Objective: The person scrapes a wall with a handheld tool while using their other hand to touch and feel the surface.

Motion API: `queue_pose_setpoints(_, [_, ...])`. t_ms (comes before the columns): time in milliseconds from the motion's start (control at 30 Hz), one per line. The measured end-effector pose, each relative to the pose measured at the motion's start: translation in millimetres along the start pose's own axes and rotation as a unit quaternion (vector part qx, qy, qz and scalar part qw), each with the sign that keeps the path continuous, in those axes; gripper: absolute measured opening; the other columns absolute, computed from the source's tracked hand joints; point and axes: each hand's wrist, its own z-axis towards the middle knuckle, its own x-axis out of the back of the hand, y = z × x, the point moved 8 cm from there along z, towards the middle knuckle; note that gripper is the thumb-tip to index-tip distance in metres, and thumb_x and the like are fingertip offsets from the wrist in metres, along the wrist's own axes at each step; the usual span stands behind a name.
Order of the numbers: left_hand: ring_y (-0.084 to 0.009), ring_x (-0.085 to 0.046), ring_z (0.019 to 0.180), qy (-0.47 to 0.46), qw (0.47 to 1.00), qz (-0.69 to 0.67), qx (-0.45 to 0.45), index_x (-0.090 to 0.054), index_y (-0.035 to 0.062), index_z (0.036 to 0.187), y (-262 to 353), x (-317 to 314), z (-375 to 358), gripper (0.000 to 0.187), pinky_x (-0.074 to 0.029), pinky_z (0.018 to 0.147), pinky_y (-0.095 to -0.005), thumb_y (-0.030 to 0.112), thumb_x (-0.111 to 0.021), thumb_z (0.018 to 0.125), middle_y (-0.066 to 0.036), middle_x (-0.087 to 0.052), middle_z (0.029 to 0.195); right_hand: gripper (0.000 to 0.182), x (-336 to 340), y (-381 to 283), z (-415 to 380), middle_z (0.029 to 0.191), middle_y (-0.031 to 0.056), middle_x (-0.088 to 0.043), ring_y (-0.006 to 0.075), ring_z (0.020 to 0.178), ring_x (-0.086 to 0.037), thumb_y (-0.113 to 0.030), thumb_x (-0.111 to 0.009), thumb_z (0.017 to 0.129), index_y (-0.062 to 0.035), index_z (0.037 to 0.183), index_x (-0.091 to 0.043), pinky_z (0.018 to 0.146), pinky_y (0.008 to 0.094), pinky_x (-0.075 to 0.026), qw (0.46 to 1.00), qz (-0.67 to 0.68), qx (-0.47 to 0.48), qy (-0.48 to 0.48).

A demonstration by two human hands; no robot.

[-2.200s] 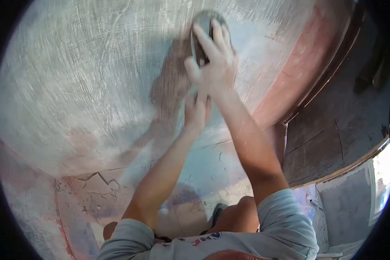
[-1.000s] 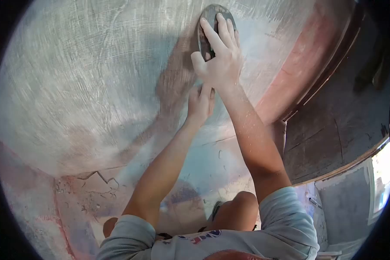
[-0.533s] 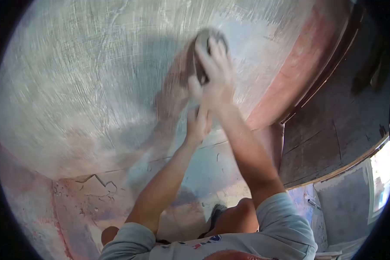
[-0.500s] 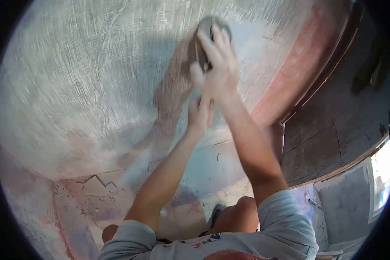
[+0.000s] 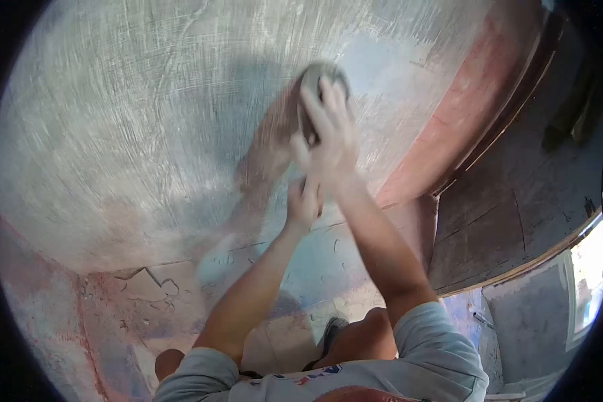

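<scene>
My right hand [image 5: 331,137] is closed over a grey, round-ended sanding block [image 5: 323,70], which lies against a broad curved surface [image 5: 161,107]. That surface is pale grey-white and covered in scratch marks. Just below, my left hand [image 5: 304,202] is closed close to the right wrist. What its fingers grip is hidden behind the right hand. Both hands look whitish and somewhat blurred, and a dark shadow falls on the surface to their left.
A reddish band [image 5: 449,114] runs along the surface's right side, beside a dark curved edge [image 5: 496,120]. Further right is a dark panel [image 5: 489,234]. Below lies a stained, cracked floor [image 5: 161,295]. A bright window [image 5: 591,275] shows at lower right.
Both hands and the sanding block have moved down the curved surface, toward my body. The right hand has stayed on the block.
</scene>
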Motion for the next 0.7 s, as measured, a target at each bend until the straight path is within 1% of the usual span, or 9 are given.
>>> queue_pose_setpoints(100, [-0.0081, -0.040, 0.040, -0.020, 1.000, -0.012, 0.006, -0.050, 0.0116, 0.066, 68.7, -42.7, 45.6, 0.058, -0.026, 0.038, -0.0314, 0.052, -0.057, 0.108, 0.003, -0.046, 0.051, 0.070, 21.0, 9.5, 79.5, 0.153, 0.0275, -0.054, 0.0480, 0.141, -0.052, -0.020, -0.076, 0.071, -0.0105, 0.140, -0.067, 0.119, 0.0610, -0.037, 0.995, -0.030, 0.051, 0.079])
queue_pose_setpoints(200, [-0.0088, -0.040, 0.039, -0.042, 0.999, -0.029, 0.018, -0.049, 0.0117, 0.066, 69.6, -48.4, 36.1, 0.059, -0.025, 0.037, -0.0320, 0.053, -0.058, 0.107, 0.003, -0.044, 0.051, 0.070, 22.1, 11.0, 73.4, 0.153, 0.0267, -0.054, 0.0476, 0.142, -0.051, -0.020, -0.075, 0.072, -0.0110, 0.140, -0.067, 0.120, 0.0612, -0.036, 0.996, -0.016, 0.052, 0.071])
queue_pose_setpoints(300, [-0.0093, -0.038, 0.038, -0.023, 0.998, -0.057, 0.034, -0.048, 0.0121, 0.065, -1.2, -10.0, 11.0, 0.061, -0.025, 0.035, -0.0319, 0.055, -0.058, 0.107, 0.003, -0.042, 0.051, 0.073, 3.9, -0.5, 10.5, 0.156, 0.0264, -0.052, 0.0472, 0.146, -0.047, -0.021, -0.075, 0.072, -0.0112, 0.144, -0.066, 0.123, 0.0622, -0.032, 1.000, -0.025, -0.006, 0.001])
queue_pose_setpoints(367, [-0.0083, -0.033, 0.040, 0.013, 0.996, -0.004, 0.086, -0.049, 0.0140, 0.070, -55.2, 26.8, -18.2, 0.055, -0.018, 0.036, -0.0296, 0.051, -0.054, 0.110, 0.004, -0.041, 0.055, 0.075, -12.1, -12.6, -43.5, 0.158, 0.0270, -0.050, 0.0470, 0.148, -0.045, -0.023, -0.075, 0.073, -0.0096, 0.146, -0.064, 0.124, 0.0634, -0.029, 0.998, -0.015, -0.024, -0.048])
queue_pose_setpoints(467, [-0.0092, -0.037, 0.036, -0.004, 0.995, -0.024, 0.098, -0.049, 0.0121, 0.065, -55.5, 34.7, -35.0, 0.061, -0.025, 0.034, -0.0304, 0.054, -0.055, 0.109, 0.003, -0.043, 0.050, 0.075, -21.4, -13.6, -62.1, 0.159, 0.0289, -0.048, 0.0466, 0.150, -0.044, -0.024, -0.076, 0.074, -0.0087, 0.146, -0.064, 0.124, 0.0637, -0.027, 0.997, -0.009, -0.032, -0.065])
queue_pose_setpoints(500, [-0.0098, -0.039, 0.036, -0.014, 0.995, -0.027, 0.099, -0.048, 0.0117, 0.062, -47.9, 31.5, -26.4, 0.062, -0.025, 0.035, -0.0309, 0.052, -0.054, 0.110, 0.002, -0.044, 0.050, 0.075, -14.9, -14.9, -51.4, 0.160, 0.0291, -0.048, 0.0465, 0.151, -0.043, -0.023, -0.075, 0.074, -0.0085, 0.146, -0.064, 0.124, 0.0633, -0.028, 0.998, -0.012, -0.024, -0.053])
queue_pose_setpoints(567, [-0.0100, -0.038, 0.037, -0.017, 1.000, -0.007, 0.003, -0.047, 0.0119, 0.061, -7.1, 8.3, 5.9, 0.064, -0.025, 0.036, -0.0315, 0.053, -0.055, 0.109, 0.001, -0.045, 0.050, 0.073, -1.3, -5.8, -1.5, 0.157, 0.0293, -0.050, 0.0463, 0.148, -0.046, -0.022, -0.074, 0.074, -0.0080, 0.145, -0.065, 0.123, 0.0613, -0.031, 1.000, -0.005, -0.006, -0.001])
queue_pose_setpoints(633, [-0.0094, -0.038, 0.038, 0.006, 1.000, 0.008, 0.002, -0.047, 0.0123, 0.061, 50.8, -22.7, 31.1, 0.063, -0.025, 0.037, -0.0317, 0.054, -0.057, 0.108, 0.002, -0.045, 0.051, 0.071, 15.3, 1.9, 54.3, 0.155, 0.0272, -0.053, 0.0455, 0.145, -0.049, -0.021, -0.074, 0.073, -0.0101, 0.143, -0.066, 0.122, 0.0603, -0.035, 0.999, -0.009, 0.015, 0.040])
queue_pose_setpoints(700, [-0.0093, -0.038, 0.039, -0.020, 1.000, -0.004, 0.004, -0.047, 0.0124, 0.061, 74.4, -39.5, 38.8, 0.063, -0.025, 0.037, -0.0316, 0.054, -0.058, 0.107, 0.002, -0.045, 0.051, 0.072, 21.9, 7.8, 80.5, 0.155, 0.0259, -0.053, 0.0449, 0.145, -0.048, -0.021, -0.074, 0.073, -0.0111, 0.143, -0.066, 0.122, 0.0603, -0.034, 0.997, -0.039, 0.028, 0.054])
